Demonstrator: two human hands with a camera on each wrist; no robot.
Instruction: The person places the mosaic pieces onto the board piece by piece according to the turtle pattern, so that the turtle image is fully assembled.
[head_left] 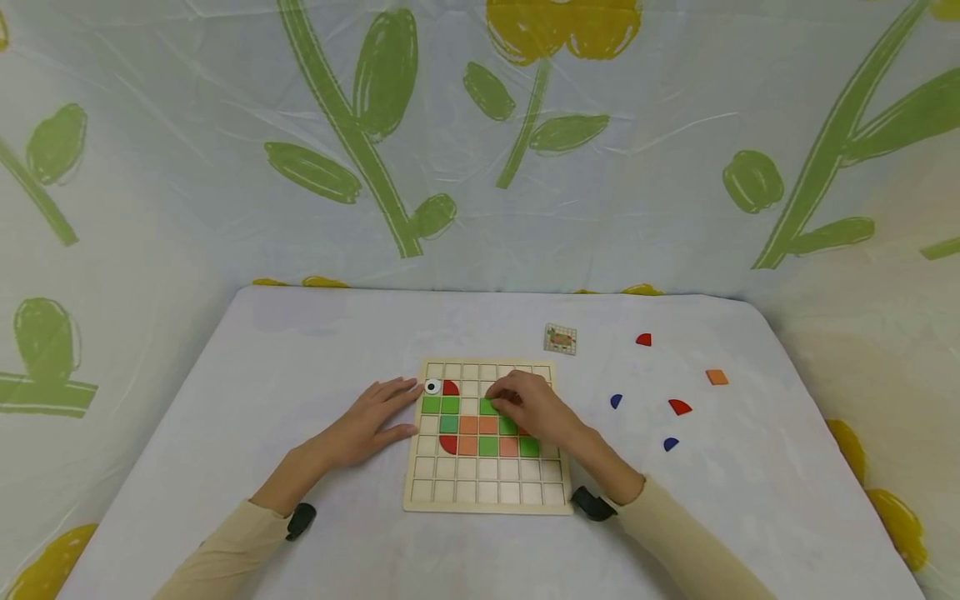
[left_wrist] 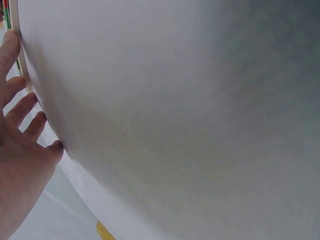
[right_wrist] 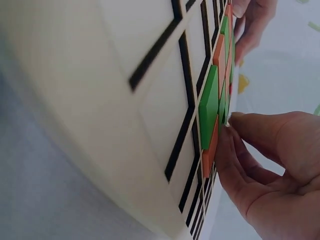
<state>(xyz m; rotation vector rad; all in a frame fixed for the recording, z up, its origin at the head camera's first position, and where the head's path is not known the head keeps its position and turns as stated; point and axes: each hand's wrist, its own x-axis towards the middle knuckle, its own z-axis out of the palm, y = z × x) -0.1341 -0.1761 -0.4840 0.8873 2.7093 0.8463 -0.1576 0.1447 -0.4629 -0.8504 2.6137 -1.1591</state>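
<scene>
A square wooden grid board (head_left: pixel 487 507) holds green, orange and red tiles and a round eye piece (head_left: pixel 432 387). My left hand (head_left: pixel 367 425) rests at the board's left edge, fingers spread; in the left wrist view the left hand (left_wrist: pixel 22 145) touches the board's side (left_wrist: pixel 22 60). My right hand (head_left: pixel 536 408) is over the upper middle cells, with thumb and index finger pinched at a green tile (head_left: pixel 486 407). In the right wrist view, a tiny pale edge shows between the fingertips of the right hand (right_wrist: pixel 228 122); the piece itself is mostly hidden.
A small pattern card (head_left: pixel 560 339) lies behind the board. To the right are two red pieces (head_left: pixel 644 340) (head_left: pixel 680 407), an orange tile (head_left: pixel 717 377) and two blue half-rounds (head_left: pixel 616 402) (head_left: pixel 671 444). A floral cloth (head_left: pixel 600 208) hangs behind the table.
</scene>
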